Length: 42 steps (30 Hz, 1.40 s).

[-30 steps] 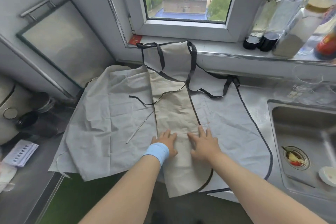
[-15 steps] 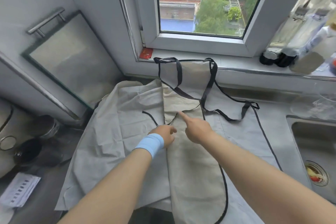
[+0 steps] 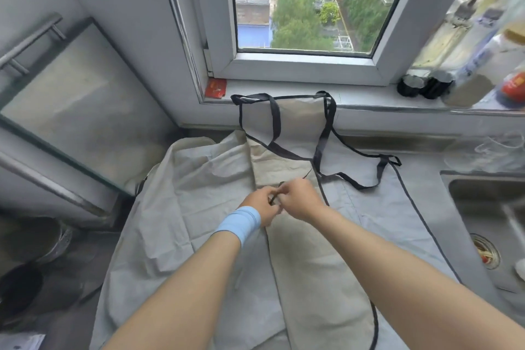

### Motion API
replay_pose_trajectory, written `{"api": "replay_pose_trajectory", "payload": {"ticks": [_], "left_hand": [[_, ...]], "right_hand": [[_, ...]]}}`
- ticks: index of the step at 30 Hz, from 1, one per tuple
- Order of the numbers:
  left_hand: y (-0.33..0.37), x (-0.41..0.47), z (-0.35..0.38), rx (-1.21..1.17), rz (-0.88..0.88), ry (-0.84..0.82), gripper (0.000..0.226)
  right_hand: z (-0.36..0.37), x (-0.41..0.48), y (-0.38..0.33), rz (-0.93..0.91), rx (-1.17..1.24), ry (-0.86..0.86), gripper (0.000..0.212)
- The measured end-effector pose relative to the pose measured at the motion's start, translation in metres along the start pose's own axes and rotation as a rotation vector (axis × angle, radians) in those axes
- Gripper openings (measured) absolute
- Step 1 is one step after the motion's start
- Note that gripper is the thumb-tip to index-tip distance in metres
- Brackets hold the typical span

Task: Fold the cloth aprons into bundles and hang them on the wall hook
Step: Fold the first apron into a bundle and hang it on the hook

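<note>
Head view: since half a second back, right hand (image 3: 301,197) has quit pointing and closed on left hand (image 3: 261,204). Both meet mid-apron, fingers curled, pinching the thin black tie (image 3: 307,174). Apron (image 3: 199,207) lies spread on counter (image 3: 420,179), bib propped against far window sill (image 3: 369,101). Sink (image 3: 483,199) on the right.

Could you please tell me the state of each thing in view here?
apron, spread on the counter, one flap folded over its middle, not yet bundled
waist tie, held by both hands
left hand, pinching the tie
right hand, pinching the tie
sink, scraps in its drain
</note>
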<state>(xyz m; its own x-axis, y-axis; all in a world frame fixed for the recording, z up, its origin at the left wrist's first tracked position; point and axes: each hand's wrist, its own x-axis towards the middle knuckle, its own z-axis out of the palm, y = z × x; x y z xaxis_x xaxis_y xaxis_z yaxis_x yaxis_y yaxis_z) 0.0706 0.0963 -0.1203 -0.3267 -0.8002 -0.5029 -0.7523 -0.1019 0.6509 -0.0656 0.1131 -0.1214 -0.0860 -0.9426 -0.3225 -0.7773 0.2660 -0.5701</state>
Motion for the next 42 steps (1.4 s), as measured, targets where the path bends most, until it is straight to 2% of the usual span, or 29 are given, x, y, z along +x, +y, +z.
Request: {"api": "replay_pose_trajectory", "payload": {"ticks": [2,4,6,8,10,12,14,17,19,21,23,25,29,30,32,35,38,40,42], "left_hand": [[0.019,0.001,-0.004,-0.058,-0.014,0.002,0.018],[0.040,0.003,-0.008,-0.063,0.003,-0.020,0.015],[0.061,0.001,-0.006,-0.098,0.047,-0.181,0.020],[0.084,-0.006,0.004,-0.013,0.067,-0.389,0.027],[0.102,-0.012,0.024,0.165,0.062,-0.499,0.030],[0.115,-0.007,0.051,0.268,0.079,-0.454,0.036],[0.116,0.003,0.073,0.344,0.102,-0.345,0.039],[0.115,0.016,0.099,0.458,0.107,-0.251,0.044],[0.115,0.021,0.110,0.574,0.132,-0.288,0.052],[0.112,0.029,0.119,0.675,0.158,-0.326,0.057],[0.108,0.034,0.124,0.725,0.171,-0.292,0.047],[0.112,0.033,0.127,0.804,0.187,-0.243,0.041],[0.124,0.028,0.130,0.987,0.112,-0.266,0.037],[0.126,0.027,0.129,0.990,0.094,-0.262,0.034],[0.127,0.022,0.122,0.907,0.083,-0.225,0.030],[0.123,0.009,0.105,0.665,0.167,-0.049,0.026],[0.110,-0.007,0.092,0.479,0.280,0.071,0.017],[0.101,-0.014,0.087,0.447,0.352,0.092,0.015],[0.097,-0.016,0.082,0.437,0.374,0.100,0.016]], "right_hand": [[-0.025,-0.007,-0.001,0.129,0.302,0.099,0.023],[-0.048,-0.009,0.005,0.281,0.635,0.207,0.018],[-0.068,-0.010,0.022,0.418,0.797,0.269,0.021],[-0.083,-0.016,0.049,0.458,0.635,0.273,0.023],[-0.092,-0.027,0.080,0.435,0.309,0.229,0.019],[-0.098,-0.036,0.111,0.403,0.072,0.202,0.025],[-0.099,-0.042,0.130,0.359,-0.047,0.168,0.044],[-0.095,-0.048,0.155,0.278,0.001,0.057,0.065],[-0.087,-0.049,0.172,0.262,0.053,0.048,0.067],[-0.078,-0.050,0.188,0.289,0.042,0.092,0.063],[-0.070,-0.050,0.198,0.310,-0.007,0.121,0.054],[-0.065,-0.048,0.206,0.317,-0.030,0.128,0.036],[-0.068,-0.046,0.209,0.319,-0.060,0.128,0.013],[-0.070,-0.044,0.207,0.325,-0.062,0.116,0.008],[-0.071,-0.040,0.196,0.341,-0.001,0.062,0.019],[-0.066,-0.042,0.164,0.326,0.243,-0.025,0.024],[-0.054,-0.051,0.129,0.345,0.529,-0.279,0.030],[-0.052,-0.054,0.115,0.352,0.577,-0.496,0.030],[-0.055,-0.049,0.116,0.352,0.609,-0.510,0.022]]}}
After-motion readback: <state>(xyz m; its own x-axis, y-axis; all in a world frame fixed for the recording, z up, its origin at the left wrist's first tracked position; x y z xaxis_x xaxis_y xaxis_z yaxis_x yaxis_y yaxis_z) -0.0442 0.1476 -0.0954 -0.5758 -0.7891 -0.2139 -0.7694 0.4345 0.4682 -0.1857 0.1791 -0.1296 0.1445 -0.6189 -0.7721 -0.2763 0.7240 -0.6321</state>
